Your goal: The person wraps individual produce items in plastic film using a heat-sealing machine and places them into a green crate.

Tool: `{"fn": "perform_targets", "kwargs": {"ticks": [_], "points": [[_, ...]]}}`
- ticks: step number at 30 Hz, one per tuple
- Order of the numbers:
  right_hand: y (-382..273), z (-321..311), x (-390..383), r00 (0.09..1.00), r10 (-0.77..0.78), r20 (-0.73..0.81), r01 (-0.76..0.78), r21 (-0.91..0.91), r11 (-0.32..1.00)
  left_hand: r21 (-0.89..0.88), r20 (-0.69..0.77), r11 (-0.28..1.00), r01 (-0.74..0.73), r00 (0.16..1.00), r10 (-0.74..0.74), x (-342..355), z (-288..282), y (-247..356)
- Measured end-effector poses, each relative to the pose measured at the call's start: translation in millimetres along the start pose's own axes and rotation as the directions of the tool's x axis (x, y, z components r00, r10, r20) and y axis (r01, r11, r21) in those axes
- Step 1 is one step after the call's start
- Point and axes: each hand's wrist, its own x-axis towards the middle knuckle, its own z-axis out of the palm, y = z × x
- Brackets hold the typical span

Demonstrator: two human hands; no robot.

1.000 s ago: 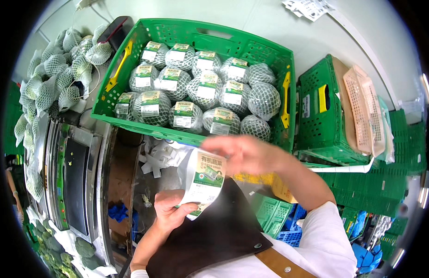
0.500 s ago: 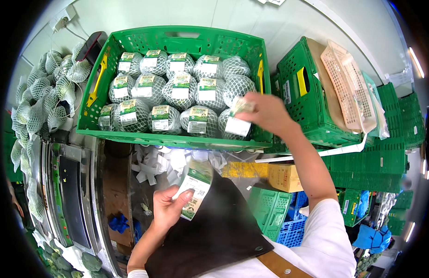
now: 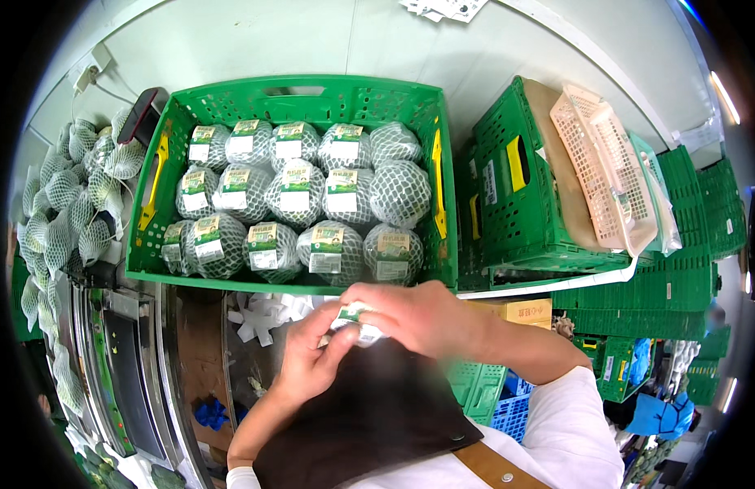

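In front of the crate my left hand (image 3: 308,356) grips a small stack of printed white-and-green labels (image 3: 363,326) between thumb and fingers. My right hand (image 3: 422,318) reaches in from the right, its bent fingers closed over the edge of the same labels; motion blurs it slightly. Just beyond both hands stands a green crate (image 3: 296,85) with yellow handles, filled with rows of round produce (image 3: 296,193) in white net sleeves. Most pieces carry a label on top. A label (image 3: 393,247) sits on the front right piece, while two netted pieces (image 3: 400,194) behind it show none.
Netted produce (image 3: 64,191) is heaped at the left, beside a dark device (image 3: 143,116) and a metal-framed machine (image 3: 129,359). At the right, a green crate (image 3: 496,167) bears a pale plastic basket (image 3: 593,155). White paper scraps (image 3: 263,314) lie below the crate.
My right hand has come back from the front right piece to the labels in my left hand. That piece now bears a label. My left hand has tilted the stack, and the view has shifted.
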Motion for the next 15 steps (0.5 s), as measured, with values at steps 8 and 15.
{"fn": "perform_targets", "kwargs": {"ticks": [8,15], "points": [[82.3,-115.9,64.0,0.952,0.189,-0.239,-0.265,-0.344,0.901,-0.109,0.04,0.934,0.339,0.941,-0.337,-0.9,-13.3,-24.2],[141.9,-75.2,91.0,0.976,-0.057,-0.21,-0.117,-0.726,0.678,-0.099,0.05,0.992,0.084,0.996,-0.08,17.9,-30.8,-16.7]]}}
